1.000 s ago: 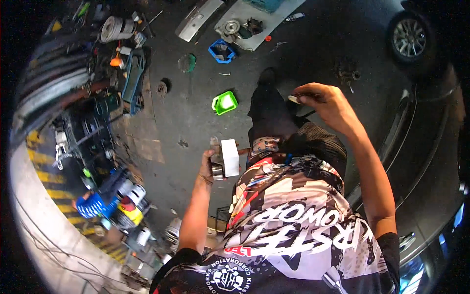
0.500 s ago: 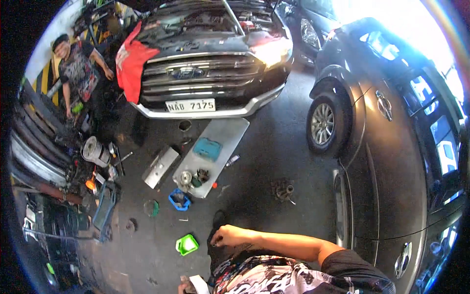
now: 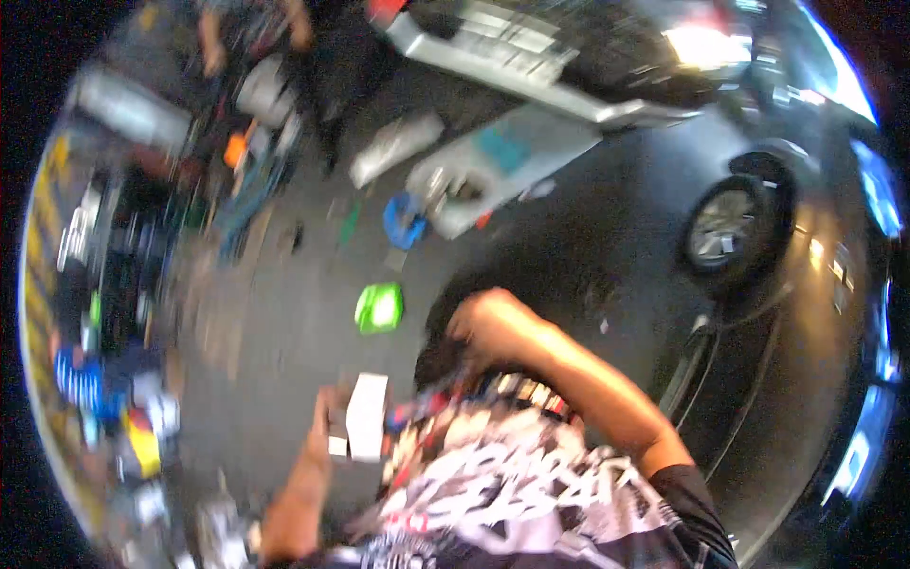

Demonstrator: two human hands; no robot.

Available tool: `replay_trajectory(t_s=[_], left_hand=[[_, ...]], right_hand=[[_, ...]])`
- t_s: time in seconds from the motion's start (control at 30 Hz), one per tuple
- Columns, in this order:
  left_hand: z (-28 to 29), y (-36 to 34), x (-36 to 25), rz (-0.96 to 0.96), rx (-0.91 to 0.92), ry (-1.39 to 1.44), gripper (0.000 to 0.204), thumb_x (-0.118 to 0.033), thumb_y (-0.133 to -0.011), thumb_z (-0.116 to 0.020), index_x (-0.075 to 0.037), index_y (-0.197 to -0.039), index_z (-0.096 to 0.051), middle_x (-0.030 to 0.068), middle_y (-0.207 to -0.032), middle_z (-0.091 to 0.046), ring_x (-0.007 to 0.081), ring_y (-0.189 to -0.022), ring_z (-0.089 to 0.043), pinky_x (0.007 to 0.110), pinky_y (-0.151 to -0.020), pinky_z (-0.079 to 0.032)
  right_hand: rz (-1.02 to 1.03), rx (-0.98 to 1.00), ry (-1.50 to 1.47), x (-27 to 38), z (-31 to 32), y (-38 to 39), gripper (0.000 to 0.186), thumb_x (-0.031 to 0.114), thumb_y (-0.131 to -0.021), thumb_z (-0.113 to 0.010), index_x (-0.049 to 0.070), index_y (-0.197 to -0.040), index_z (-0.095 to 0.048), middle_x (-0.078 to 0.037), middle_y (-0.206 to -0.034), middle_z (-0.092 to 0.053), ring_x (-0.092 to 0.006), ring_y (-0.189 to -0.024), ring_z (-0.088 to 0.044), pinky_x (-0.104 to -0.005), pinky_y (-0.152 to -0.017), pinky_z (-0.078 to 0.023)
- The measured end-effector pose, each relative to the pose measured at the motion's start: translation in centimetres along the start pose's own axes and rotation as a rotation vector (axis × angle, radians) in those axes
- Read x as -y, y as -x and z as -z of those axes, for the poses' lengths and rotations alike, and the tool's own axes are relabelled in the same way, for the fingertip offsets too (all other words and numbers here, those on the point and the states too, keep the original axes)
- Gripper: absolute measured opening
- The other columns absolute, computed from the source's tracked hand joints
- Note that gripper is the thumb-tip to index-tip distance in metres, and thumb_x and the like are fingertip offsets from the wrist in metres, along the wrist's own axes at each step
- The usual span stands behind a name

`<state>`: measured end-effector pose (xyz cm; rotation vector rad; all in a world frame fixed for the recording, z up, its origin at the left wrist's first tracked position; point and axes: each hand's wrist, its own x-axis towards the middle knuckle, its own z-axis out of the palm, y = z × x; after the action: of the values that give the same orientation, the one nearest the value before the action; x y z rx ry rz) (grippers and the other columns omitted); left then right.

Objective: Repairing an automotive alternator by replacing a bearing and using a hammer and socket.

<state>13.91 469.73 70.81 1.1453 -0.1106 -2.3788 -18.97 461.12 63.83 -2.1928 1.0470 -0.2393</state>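
My left hand point(image 3: 329, 414) is wrapped round a white box point(image 3: 367, 417) at the lower middle, beside my patterned shirt. The box stands lengthwise, with one long bright face showing. My right hand point(image 3: 482, 322) is in front of my body with its fingers curled in. Blur hides whether anything is inside it. Nearest to both hands on the floor is a bright green tray point(image 3: 379, 308) with something white in it. A blue tray point(image 3: 405, 223) sits farther off, by the near end of a grey flat panel point(image 3: 569, 142).
A teal item point(image 3: 504, 147) lies on the panel, near metal parts point(image 3: 460, 187). Beyond is a vehicle's front bumper point(image 3: 512, 76). A parked car's wheel point(image 3: 725, 228) stands at right. At far left, another person's arms point(image 3: 210, 43) show above a pale bucket point(image 3: 267, 92).
The whole view has swung and blurred. My left hand and the white box, barely in frame before, now show with the forearm. My right hand sits higher in the picture, still curled.
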Motion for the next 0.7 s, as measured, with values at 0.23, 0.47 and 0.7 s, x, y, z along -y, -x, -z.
replay_trajectory(t_s=[0.23, 0.47, 0.7], left_hand=[[-1.8, 1.6, 1.0, 0.147, 0.033, 0.137, 0.075, -0.044, -0.059, -0.067, 0.001, -0.118, -0.055, 0.0261, -0.110, -0.058, 0.0330, -0.096, -0.060, 0.040, -0.083, -0.051], [-0.8, 4.0, 3.0, 0.207, 0.057, 0.319, 0.083, -0.041, -0.051, -0.066, 0.008, -0.116, -0.054, 0.0320, -0.107, -0.056, 0.0381, -0.091, -0.060, 0.042, -0.072, -0.053], [2.0, 2.6, 5.8, 0.305, 0.171, 0.409, 0.094, -0.047, -0.048, -0.065, 0.016, -0.116, -0.050, 0.0337, -0.109, -0.053, 0.0378, -0.088, -0.059, 0.041, -0.064, -0.052]], right_hand=[[-0.102, 0.097, -0.277, 2.3, -0.6, -1.7, 0.016, 0.011, -0.080, -0.064, 0.000, -0.091, -0.067, -0.015, -0.090, -0.066, -0.0319, -0.087, -0.064, -0.0378, -0.078, -0.050], [0.111, 0.331, -0.212, 3.5, -0.7, -3.6, 0.018, 0.012, -0.080, -0.063, 0.001, -0.094, -0.067, -0.016, -0.094, -0.066, -0.0333, -0.091, -0.062, -0.0394, -0.082, -0.049], [0.348, 0.525, -0.006, 5.6, -3.7, -4.9, 0.017, 0.006, -0.071, -0.059, 0.002, -0.086, -0.067, -0.015, -0.093, -0.066, -0.0294, -0.095, -0.062, -0.0389, -0.085, -0.049]])
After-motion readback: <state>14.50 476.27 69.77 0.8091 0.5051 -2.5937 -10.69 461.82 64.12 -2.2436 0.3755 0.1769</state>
